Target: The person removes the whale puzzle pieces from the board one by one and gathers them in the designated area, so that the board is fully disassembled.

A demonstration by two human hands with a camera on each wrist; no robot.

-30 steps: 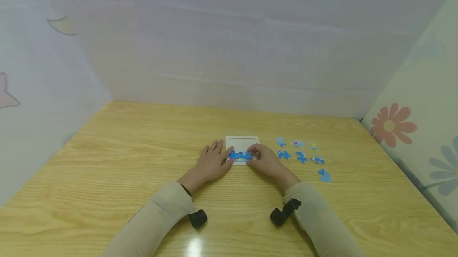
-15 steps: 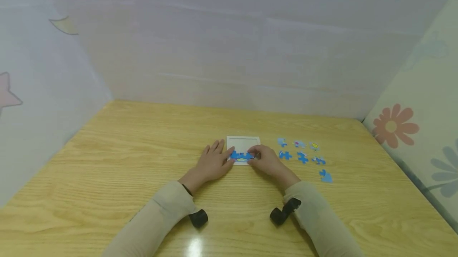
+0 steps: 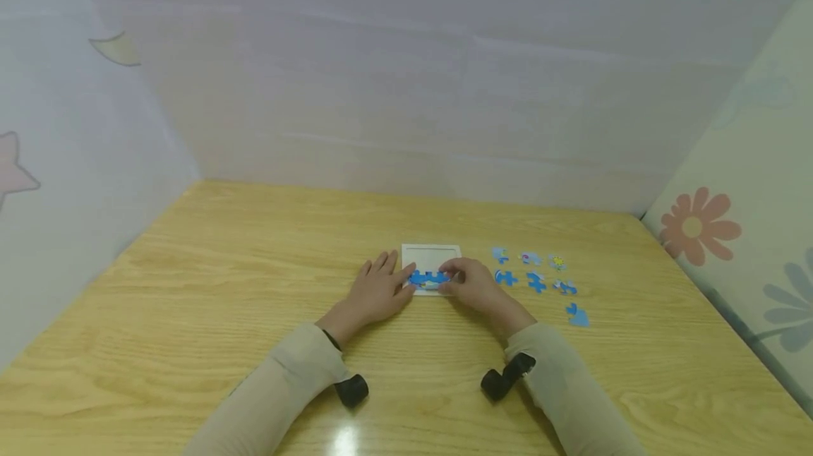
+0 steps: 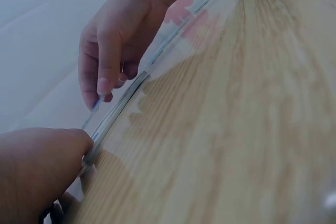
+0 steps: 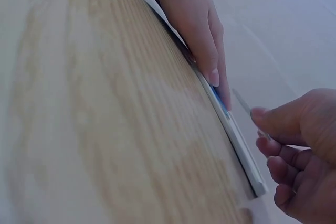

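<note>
two hands at one puzzle tray, seven loose pieces to the side

one white puzzle tray [image 3: 432,255] lies flat on the wooden table [image 3: 190,315], and one row of joined blue pieces [image 3: 428,277] fills its near edge. the left hand [image 3: 376,291] lies flat beside the tray's left side, fingers straight, a fingertip touching the left end of the blue row. the right hand [image 3: 471,284] sits at the tray's right side with its fingers curled; the right wrist view shows its fingertips [image 5: 261,115] pinching a thin flat piece [image 5: 242,101], tilted just above the tray's right end. the left wrist view shows the same hand bent over the tray rim [image 4: 118,108].

to the right of the tray, apart from it, lie seven loose pieces: a far row of three [image 3: 528,258], a near row of three [image 3: 536,280], and one single blue piece [image 3: 577,315] nearer the person. two sleeves and two black wrist mounts [image 3: 351,390] show at the bottom.

against the frames from half a second and a second ago, little differs: both hands lie at the same spots, the seven loose pieces have not moved, and the whole scene sits only slightly lower in the head view.
</note>
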